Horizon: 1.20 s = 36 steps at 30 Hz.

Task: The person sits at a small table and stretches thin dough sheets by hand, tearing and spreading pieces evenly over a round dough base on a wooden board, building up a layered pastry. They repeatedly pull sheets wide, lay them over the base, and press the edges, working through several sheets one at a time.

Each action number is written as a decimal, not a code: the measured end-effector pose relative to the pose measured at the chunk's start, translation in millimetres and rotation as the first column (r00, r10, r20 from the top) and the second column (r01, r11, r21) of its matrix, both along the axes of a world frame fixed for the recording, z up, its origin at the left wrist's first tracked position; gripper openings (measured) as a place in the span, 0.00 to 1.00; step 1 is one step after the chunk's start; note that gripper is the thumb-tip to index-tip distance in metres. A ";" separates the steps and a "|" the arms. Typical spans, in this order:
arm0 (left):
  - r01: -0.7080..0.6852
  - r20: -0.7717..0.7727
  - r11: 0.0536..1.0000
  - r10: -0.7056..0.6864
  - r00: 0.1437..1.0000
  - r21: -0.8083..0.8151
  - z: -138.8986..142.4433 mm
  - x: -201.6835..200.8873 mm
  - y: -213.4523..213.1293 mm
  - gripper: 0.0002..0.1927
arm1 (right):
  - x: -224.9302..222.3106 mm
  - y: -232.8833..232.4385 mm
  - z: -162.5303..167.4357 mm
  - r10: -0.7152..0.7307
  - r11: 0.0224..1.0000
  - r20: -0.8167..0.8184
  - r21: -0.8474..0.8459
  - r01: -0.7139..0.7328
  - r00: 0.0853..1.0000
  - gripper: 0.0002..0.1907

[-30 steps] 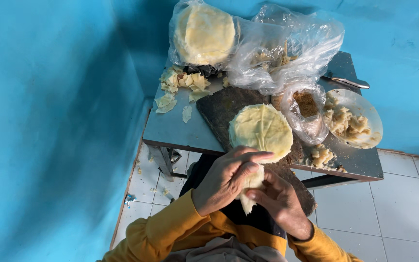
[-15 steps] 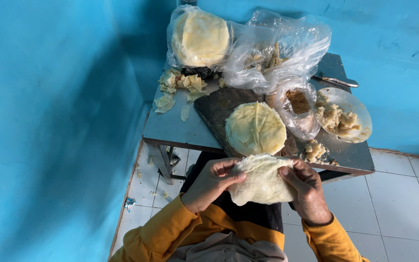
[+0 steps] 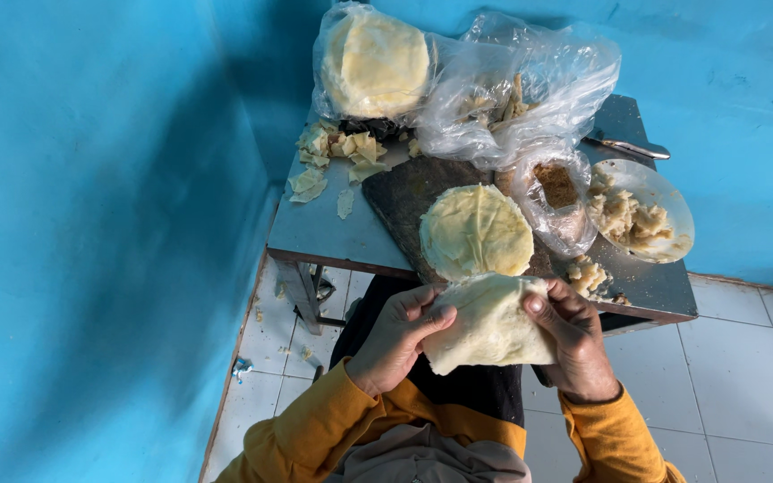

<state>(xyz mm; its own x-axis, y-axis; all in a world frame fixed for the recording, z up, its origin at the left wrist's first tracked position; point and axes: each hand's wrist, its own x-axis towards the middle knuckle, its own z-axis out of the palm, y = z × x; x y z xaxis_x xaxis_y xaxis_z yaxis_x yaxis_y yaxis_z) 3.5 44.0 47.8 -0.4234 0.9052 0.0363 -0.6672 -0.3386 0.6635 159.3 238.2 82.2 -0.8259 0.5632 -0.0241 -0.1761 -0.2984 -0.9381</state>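
Both hands hold one thin, pale dough sheet [image 3: 492, 324] in the air, just near of the table's near edge. The left hand [image 3: 395, 342] grips the sheet's left edge: fingers curled closed, thumb pressed on the upper face, fingertips [image 3: 441, 316] on the dough. The right hand [image 3: 574, 335] grips the right edge in the same manner, with the thumb on top and the fingers wrapped under. The sheet sags slightly between the two grips.

On the grey table [image 3: 324, 234], just beyond the held sheet, a stack of round dough sheets [image 3: 476, 232] lies on a dark cutting board [image 3: 402, 192]. At the far left stands a clear plastic bag with a further stack of sheets [image 3: 374, 63]. Loose dough scraps [image 3: 337, 148] lie just near of it. To the right are a crumpled clear bag [image 3: 530, 85], a small bag of brown filling [image 3: 556, 188], a plate of pale filling [image 3: 641, 213] and, at the far right, a knife [image 3: 628, 146].
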 end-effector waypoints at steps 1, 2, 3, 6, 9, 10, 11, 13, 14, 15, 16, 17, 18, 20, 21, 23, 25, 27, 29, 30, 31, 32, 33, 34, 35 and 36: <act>0.016 -0.006 1.000 -0.016 1.000 -0.025 2.9 -0.2 -2.8 0.17 | -0.3 1.3 0.3 -0.016 1.000 -0.003 -0.005 0.016 1.000 0.08; 0.031 -0.012 0.998 -0.031 0.999 -0.049 5.6 -1.2 -6.2 0.19 | -1.0 2.6 0.8 -0.032 0.999 -0.006 -0.008 0.032 0.999 0.07; 0.046 -0.020 0.996 -0.048 0.999 -0.071 8.1 -2.2 -8.3 0.21 | -1.5 4.4 1.4 -0.048 0.999 -0.011 -0.009 0.048 0.999 0.07; 0.085 -0.027 0.996 -0.086 0.996 -0.008 13.7 -3.9 -12.1 0.23 | -4.5 8.1 2.8 -0.098 0.993 0.016 -0.059 0.099 0.995 0.07; 0.067 -0.051 0.998 -0.068 0.996 -0.022 15.5 -1.4 -12.1 0.23 | -5.7 10.3 3.4 -0.143 0.987 0.060 -0.067 0.147 0.988 0.07; 0.066 -0.062 0.997 -0.067 0.996 -0.028 15.4 -0.7 -11.9 0.23 | -5.9 10.5 3.2 -0.136 0.988 0.051 -0.067 0.140 0.989 0.07; 0.066 -0.073 0.997 -0.068 0.995 -0.034 15.2 0.6 -11.3 0.23 | -5.5 10.8 2.8 -0.130 0.989 0.042 -0.067 0.133 0.991 0.06; 0.059 -0.091 0.997 -0.063 0.994 -0.048 14.8 2.4 -9.8 0.23 | -5.3 10.8 2.1 -0.126 0.990 0.032 -0.066 0.128 0.991 0.06; 0.052 -0.097 0.997 -0.058 0.994 -0.055 15.0 4.1 -8.9 0.22 | -5.5 10.2 2.0 -0.128 0.989 0.032 -0.066 0.130 0.991 0.06; 0.046 -0.102 0.997 -0.052 0.993 -0.063 15.5 6.0 -7.0 0.21 | -5.7 10.2 2.8 -0.130 0.989 0.032 -0.065 0.132 0.991 0.06; 0.031 -0.114 0.998 -0.038 0.993 -0.058 16.4 8.3 -5.2 0.20 | -6.5 9.1 4.0 -0.119 0.991 0.029 -0.050 0.121 0.992 0.06; 0.016 -0.126 0.999 -0.023 0.992 -0.052 17.8 11.2 -3.5 0.19 | -7.7 7.2 5.7 -0.108 0.993 0.026 -0.034 0.109 0.994 0.06; 0.001 -0.137 0.999 -0.007 0.991 -0.045 19.5 13.1 -2.2 0.17 | -8.8 4.6 8.8 -0.096 0.995 0.024 -0.018 0.097 0.995 0.07; -0.054 -0.078 0.997 0.050 0.996 -0.050 23.7 16.5 0.6 0.16 | -7.1 -3.8 18.2 -0.112 0.946 0.162 0.319 0.056 0.980 0.06; -0.083 -0.048 0.995 0.080 0.996 -0.054 25.9 17.9 1.4 0.15 | -6.7 -8.2 24.2 -0.136 0.881 0.226 0.472 0.014 0.965 0.06; -0.148 -0.061 0.988 0.146 0.987 -0.037 30.1 20.9 2.3 0.14 | 1.4 -31.3 30.6 -0.197 0.728 0.068 0.679 0.100 0.978 0.13; -0.195 -0.060 0.981 0.194 0.979 -0.022 33.2 23.6 5.1 0.12 | 9.3 -49.1 35.7 -0.114 0.694 -0.007 0.715 0.085 0.993 0.17; -0.222 -0.047 0.975 0.221 0.974 -0.011 35.1 27.2 8.9 0.11 | 26.1 -70.8 33.7 0.081 0.791 -0.009 0.609 -0.059 0.997 0.17; -0.228 -0.071 0.973 0.225 0.972 -0.038 35.8 31.2 10.9 0.11 | 28.1 -82.6 20.3 -0.043 0.768 0.130 0.639 -0.050 0.991 0.14; -0.231 -0.086 0.972 0.227 0.970 -0.049 36.1 32.2 11.8 0.11 | 27.7 -84.3 13.0 -0.107 0.755 0.194 0.654 -0.047 0.975 0.13; -0.247 -0.128 0.969 0.243 0.962 -0.013 36.5 34.4 12.4 0.12 | 28.0 -82.1 6.6 -0.090 0.820 0.160 0.573 -0.019 0.983 0.13; -0.263 -0.169 0.965 0.263 0.950 0.025 37.0 36.7 12.2 0.13 | 28.2 -77.5 1.6 -0.074 0.874 0.124 0.485 0.005 0.990 0.12; -0.278 -0.211 0.958 0.286 0.935 0.068 37.8 38.2 11.7 0.13 | 27.3 -71.8 -2.8 -0.060 0.919 0.083 0.394 0.022 0.995 0.11; -0.252 -0.244 0.967 0.251 0.937 0.027 38.6 39.9 9.1 0.13 | 25.9 -67.3 -6.3 -0.066 0.934 0.034 0.355 0.049 0.997 0.11; -0.225 -0.272 0.974 0.212 0.938 -0.016 39.5 42.3 6.5 0.13 | 25.3 -62.5 -8.1 -0.075 0.947 -0.012 0.312 0.075 0.997 0.10; -0.198 -0.298 0.978 0.172 0.939 -0.061 40.6 43.5 4.3 0.13 | 24.4 -59.5 -8.9 -0.086 0.959 -0.055 0.267 0.098 0.995 0.10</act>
